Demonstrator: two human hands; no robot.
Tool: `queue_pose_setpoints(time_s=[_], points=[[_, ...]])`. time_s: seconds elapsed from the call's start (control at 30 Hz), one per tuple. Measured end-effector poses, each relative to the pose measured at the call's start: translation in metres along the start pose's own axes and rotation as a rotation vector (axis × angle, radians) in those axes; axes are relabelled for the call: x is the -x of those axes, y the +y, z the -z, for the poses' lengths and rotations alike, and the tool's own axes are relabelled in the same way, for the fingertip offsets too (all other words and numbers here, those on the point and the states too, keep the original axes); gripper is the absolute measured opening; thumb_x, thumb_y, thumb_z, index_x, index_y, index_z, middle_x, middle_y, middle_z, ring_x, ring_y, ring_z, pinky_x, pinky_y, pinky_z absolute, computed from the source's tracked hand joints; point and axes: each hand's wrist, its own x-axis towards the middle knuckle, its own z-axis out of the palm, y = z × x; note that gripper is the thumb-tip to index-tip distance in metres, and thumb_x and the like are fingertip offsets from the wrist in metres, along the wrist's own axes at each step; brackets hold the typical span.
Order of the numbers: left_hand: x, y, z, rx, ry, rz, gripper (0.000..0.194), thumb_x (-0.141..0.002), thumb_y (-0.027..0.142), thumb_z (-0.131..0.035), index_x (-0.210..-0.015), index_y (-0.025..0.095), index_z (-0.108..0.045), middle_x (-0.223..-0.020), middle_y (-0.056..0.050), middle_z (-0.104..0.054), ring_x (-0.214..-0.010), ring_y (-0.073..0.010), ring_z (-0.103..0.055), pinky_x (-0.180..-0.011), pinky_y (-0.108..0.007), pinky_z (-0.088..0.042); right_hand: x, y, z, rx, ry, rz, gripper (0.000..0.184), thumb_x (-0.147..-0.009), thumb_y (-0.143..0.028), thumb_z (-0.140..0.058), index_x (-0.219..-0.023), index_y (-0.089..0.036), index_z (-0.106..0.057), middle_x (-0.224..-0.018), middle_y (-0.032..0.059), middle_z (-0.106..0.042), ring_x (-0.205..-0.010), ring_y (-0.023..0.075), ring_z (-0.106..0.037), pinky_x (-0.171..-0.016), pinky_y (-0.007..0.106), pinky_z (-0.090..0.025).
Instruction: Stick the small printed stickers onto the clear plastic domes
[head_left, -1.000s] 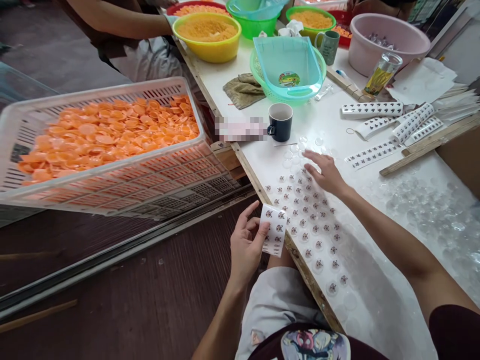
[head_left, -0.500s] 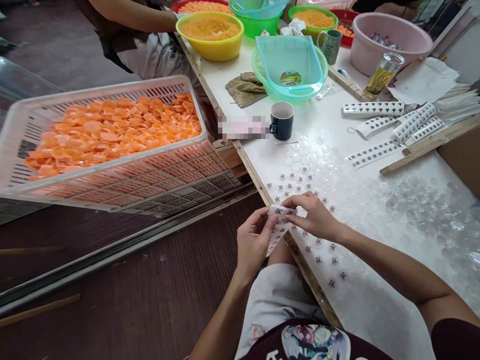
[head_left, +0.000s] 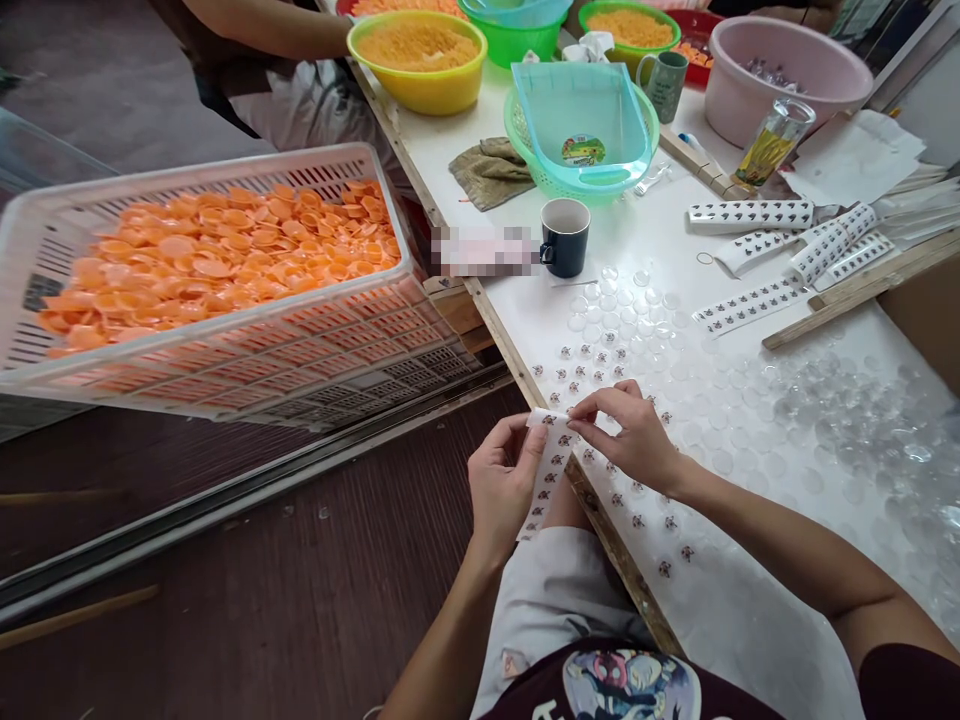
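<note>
My left hand (head_left: 504, 480) grips a white sticker strip (head_left: 553, 470) printed with small dark figures, thumb in front. The strip hangs down past the table's wooden edge, over my lap. At its upper right corner, the thumb and forefinger of my right hand (head_left: 626, 435) are pinched together; whether a loose sticker is between them is too small to see. Just beyond my hands, clear round discs bearing the same figure (head_left: 598, 376) lie in rows on the white table. Farther back are plain clear discs (head_left: 615, 300), with a heap of them (head_left: 847, 410) to the right.
A white plastic crate (head_left: 225, 375) of orange round pieces stands left of the table. On the table are a dark mug (head_left: 565, 250), turquoise basket (head_left: 581, 120), brown cloth (head_left: 491, 172), rolled sticker strips (head_left: 750, 216) and a glass (head_left: 772, 145). A person sits behind a yellow basin (head_left: 420, 95).
My right hand has shifted slightly right, to the strip's corner, uncovering more of its face. My left hand has moved a little left, and the strip now hangs flatter toward me.
</note>
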Motion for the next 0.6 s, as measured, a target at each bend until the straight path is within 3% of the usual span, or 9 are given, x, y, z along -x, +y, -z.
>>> queue_pose_setpoints(time_s=[0.17, 0.3, 0.4, 0.53, 0.6], points=[[0.0, 0.002, -0.001, 0.011, 0.007, 0.016, 0.02, -0.085, 0.038, -0.073, -0.085, 0.018, -0.074, -0.075, -0.001, -0.07, -0.066, -0.0154, -0.06, -0.062, -0.024, -0.048, 0.002, -0.003, -0.002, -0.041, -0.024, 0.0, 0.008, -0.095, -0.028, -0.066, -0.089, -0.023, -0.068, -0.086, 0.001, -0.076, -0.077, 0.0177, -0.067, -0.086, 0.038, -0.039], [0.0, 0.002, -0.001, 0.018, 0.035, 0.017, 0.022, -0.086, 0.04, -0.072, -0.083, 0.018, -0.073, -0.072, -0.001, -0.068, -0.061, -0.0141, -0.058, -0.057, -0.023, -0.047, 0.0, -0.011, 0.002, -0.076, 0.064, -0.027, 0.007, -0.094, -0.028, -0.065, -0.088, -0.025, -0.067, -0.092, 0.0039, -0.072, -0.095, 0.0224, -0.066, -0.089, 0.04, -0.043], [0.001, 0.001, -0.002, -0.004, 0.045, -0.001, 0.024, -0.086, 0.041, -0.073, -0.082, 0.018, -0.073, -0.071, -0.001, -0.068, -0.061, -0.014, -0.057, -0.056, -0.022, -0.046, -0.007, -0.015, 0.003, -0.154, 0.12, -0.058, 0.004, -0.093, -0.028, -0.064, -0.095, -0.026, -0.065, -0.094, 0.0042, -0.069, -0.096, 0.0223, -0.064, -0.09, 0.041, -0.046], [0.003, -0.003, -0.002, -0.04, 0.036, -0.025, 0.026, -0.087, 0.043, -0.072, -0.079, 0.018, -0.074, -0.069, 0.0, -0.067, -0.06, -0.0134, -0.056, -0.056, -0.022, -0.045, -0.016, -0.018, -0.003, -0.271, -0.025, -0.091, 0.031, -0.089, -0.021, -0.064, -0.119, -0.026, -0.056, -0.094, 0.0006, -0.069, -0.09, 0.0191, -0.066, -0.092, 0.04, -0.047], [0.004, -0.005, -0.001, -0.054, 0.04, -0.029, 0.029, -0.087, 0.045, -0.072, -0.075, 0.018, -0.073, -0.065, 0.001, -0.065, -0.056, -0.0126, -0.053, -0.052, -0.022, -0.042, -0.017, -0.02, -0.008, -0.309, -0.078, -0.098, 0.035, -0.089, -0.018, -0.061, -0.122, -0.026, -0.051, -0.088, -0.0011, -0.068, -0.085, 0.0178, -0.066, -0.091, 0.04, -0.047]])
